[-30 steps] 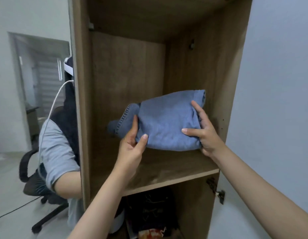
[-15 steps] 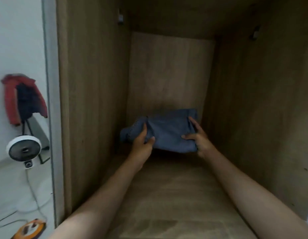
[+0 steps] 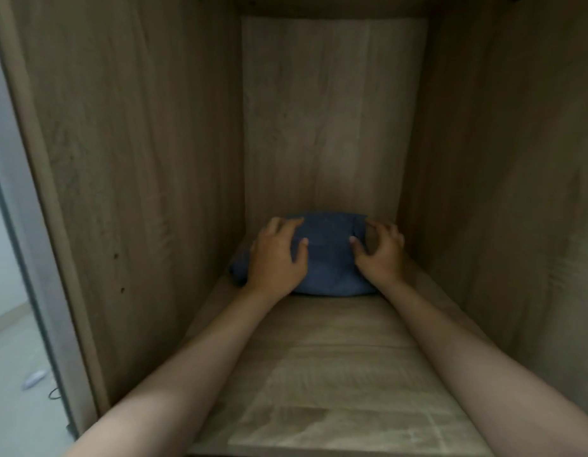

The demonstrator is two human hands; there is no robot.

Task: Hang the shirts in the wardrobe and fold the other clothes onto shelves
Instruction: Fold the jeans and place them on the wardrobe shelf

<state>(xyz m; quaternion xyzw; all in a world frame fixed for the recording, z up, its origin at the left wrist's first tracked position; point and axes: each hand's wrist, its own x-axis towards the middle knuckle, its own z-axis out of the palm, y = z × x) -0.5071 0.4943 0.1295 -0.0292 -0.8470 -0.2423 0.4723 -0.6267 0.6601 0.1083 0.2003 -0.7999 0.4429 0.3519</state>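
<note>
From the head camera, one folded blue garment (image 3: 328,255) lies at the back of the wooden shelf (image 3: 335,374) inside the wardrobe (image 3: 137,159), close to the rear panel, and no label or writing on it can be read. Two hands are on it: the left hand (image 3: 276,255) rests flat on its left part with fingers spread and thumb laid on the cloth. The right hand (image 3: 381,253) touches its right edge with fingers arched and loosely bent, not clearly gripping.
</note>
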